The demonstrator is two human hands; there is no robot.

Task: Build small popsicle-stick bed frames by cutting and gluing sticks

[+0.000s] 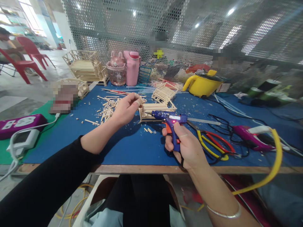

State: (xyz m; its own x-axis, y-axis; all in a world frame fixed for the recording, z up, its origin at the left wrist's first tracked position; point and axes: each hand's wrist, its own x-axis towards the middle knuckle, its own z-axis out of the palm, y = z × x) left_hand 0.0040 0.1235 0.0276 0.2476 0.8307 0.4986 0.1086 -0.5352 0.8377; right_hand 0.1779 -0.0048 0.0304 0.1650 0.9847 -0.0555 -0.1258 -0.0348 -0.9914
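Note:
My right hand (189, 146) is wrapped round a blue hot glue gun (176, 134), a finger at its orange trigger and a red light glowing on its side. The gun's nozzle points left, at a small frame of wooden sticks (155, 107) on the blue mat. My left hand (127, 108) is closed in a pinch at the frame's left end; whatever sits between those fingertips is too small to make out. Behind the frame leans another slatted stick piece (164, 93). Loose short wooden sticks (107, 108) lie in a pile beside my left hand.
Pliers with red and yellow handles (213, 145) and black cables lie right of the glue gun. A purple power strip (253, 138) is farther right. At the back stand a yellow pot (204, 85), a pink bottle (132, 69) and finished stick furniture (84, 67). A phone (63, 96) is at left.

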